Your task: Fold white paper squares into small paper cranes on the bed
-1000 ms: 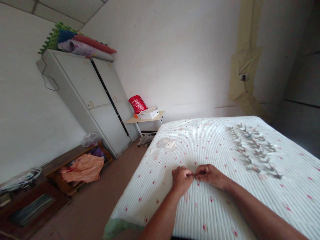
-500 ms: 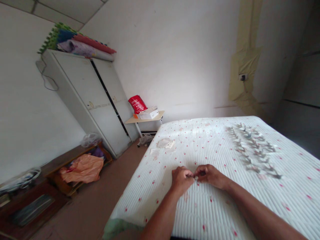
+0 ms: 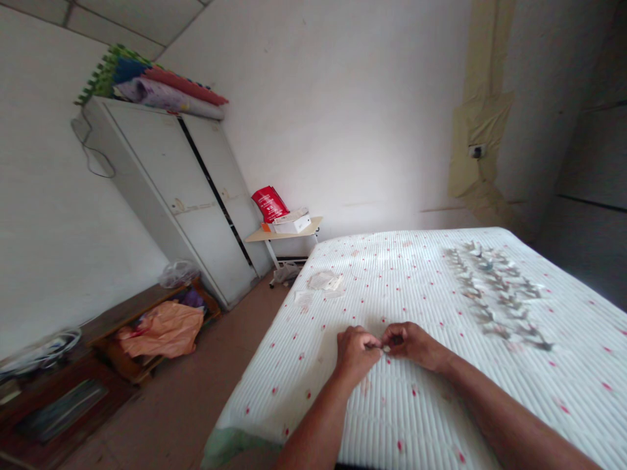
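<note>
My left hand (image 3: 358, 350) and my right hand (image 3: 409, 343) meet just over the bed's near part, fingertips together. Both are closed in a pinch on a small pale piece of paper (image 3: 386, 349), mostly hidden by the fingers. To the right, several small folded paper figures (image 3: 499, 287) that look like cranes stand in rows on the bed. A few thin pale sheets (image 3: 323, 282) lie flat near the bed's left edge, beyond my left hand.
A white quilted cover with red dots spreads over the bed (image 3: 392, 418). At the far left corner, a small table (image 3: 308, 230) bears a red bag (image 3: 269, 203) and a white box (image 3: 292, 225). A grey cabinet (image 3: 171, 176) and a low wooden bench (image 3: 142, 373) stand left.
Both hands hold almost the same place and pinch, with only a very slight shift at the fingertips. The paper figures and sheets have not moved.
</note>
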### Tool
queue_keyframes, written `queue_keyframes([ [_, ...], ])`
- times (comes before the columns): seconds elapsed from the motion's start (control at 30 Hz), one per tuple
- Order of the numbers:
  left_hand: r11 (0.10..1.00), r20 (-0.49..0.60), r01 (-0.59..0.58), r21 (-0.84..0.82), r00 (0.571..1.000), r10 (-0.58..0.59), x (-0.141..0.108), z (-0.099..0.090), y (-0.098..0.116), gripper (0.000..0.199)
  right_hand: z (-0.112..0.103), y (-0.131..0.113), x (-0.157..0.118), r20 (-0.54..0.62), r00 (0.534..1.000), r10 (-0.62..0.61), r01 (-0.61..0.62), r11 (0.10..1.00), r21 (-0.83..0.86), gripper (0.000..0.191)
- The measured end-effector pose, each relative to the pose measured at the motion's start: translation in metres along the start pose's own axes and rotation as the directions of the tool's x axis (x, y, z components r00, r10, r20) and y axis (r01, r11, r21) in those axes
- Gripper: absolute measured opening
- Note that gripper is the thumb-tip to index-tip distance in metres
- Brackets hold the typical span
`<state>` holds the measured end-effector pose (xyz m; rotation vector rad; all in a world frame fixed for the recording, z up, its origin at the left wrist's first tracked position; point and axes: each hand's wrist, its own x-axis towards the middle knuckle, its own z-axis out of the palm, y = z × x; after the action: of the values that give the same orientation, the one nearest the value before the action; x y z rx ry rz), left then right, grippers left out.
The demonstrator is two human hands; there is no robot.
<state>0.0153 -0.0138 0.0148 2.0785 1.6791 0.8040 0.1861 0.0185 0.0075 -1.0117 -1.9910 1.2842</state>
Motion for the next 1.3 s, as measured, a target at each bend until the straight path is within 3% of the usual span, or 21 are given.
queue_keyframes([
  [0.87,0.999,-0.013,0.003,0.049,1.000,-0.002,0.0009,-0.0003,0.0031,0.013,0.0035,-0.0033,0.0014,-0.083,0.995,-0.048,0.044,0.998,-0.046,0.010],
  [1.3,0.999,-0.015,-0.006,0.039,1.000,0.007,0.0008,0.0006,0.0014,0.015,-0.0037,-0.0034,-0.0016,-0.005,1.000,-0.016,0.016,1.000,-0.010,0.013],
])
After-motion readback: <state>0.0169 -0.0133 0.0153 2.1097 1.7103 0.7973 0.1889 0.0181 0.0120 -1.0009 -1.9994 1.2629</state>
